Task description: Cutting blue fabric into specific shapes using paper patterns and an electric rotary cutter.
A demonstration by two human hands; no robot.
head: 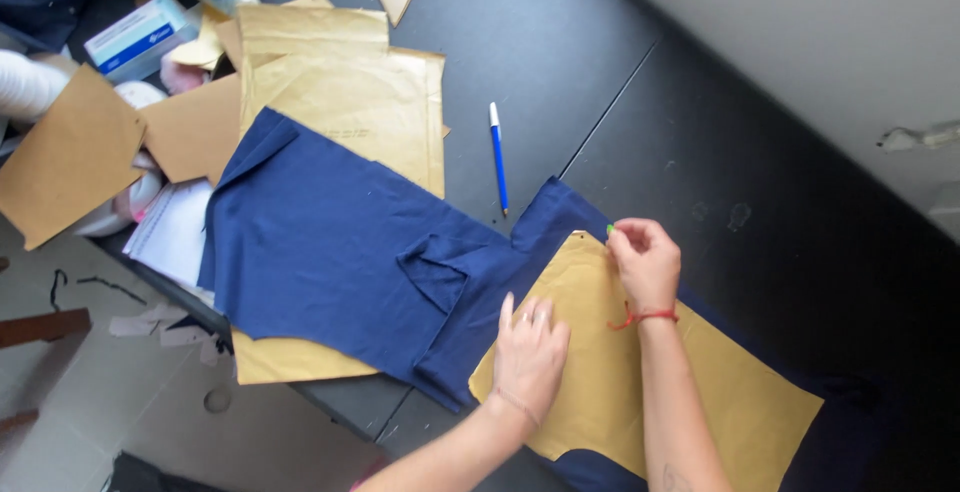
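Head view looks down on a dark table [620, 42], where the left hand [530, 352] lies flat, fingers spread, pressing a tan paper pattern piece [730, 392] onto navy fabric [330, 242] at the near right. The right hand [648, 260] pinches a small green marker [610, 229] at the pattern's far corner. That paper looks light, fairly stiff and likely to slide on soft, limp cloth, so pin it near its edges; a blue pen [497, 157] lies beyond.

left hand [528, 354] flat, palm down | right hand [648, 264] fingertips pinched
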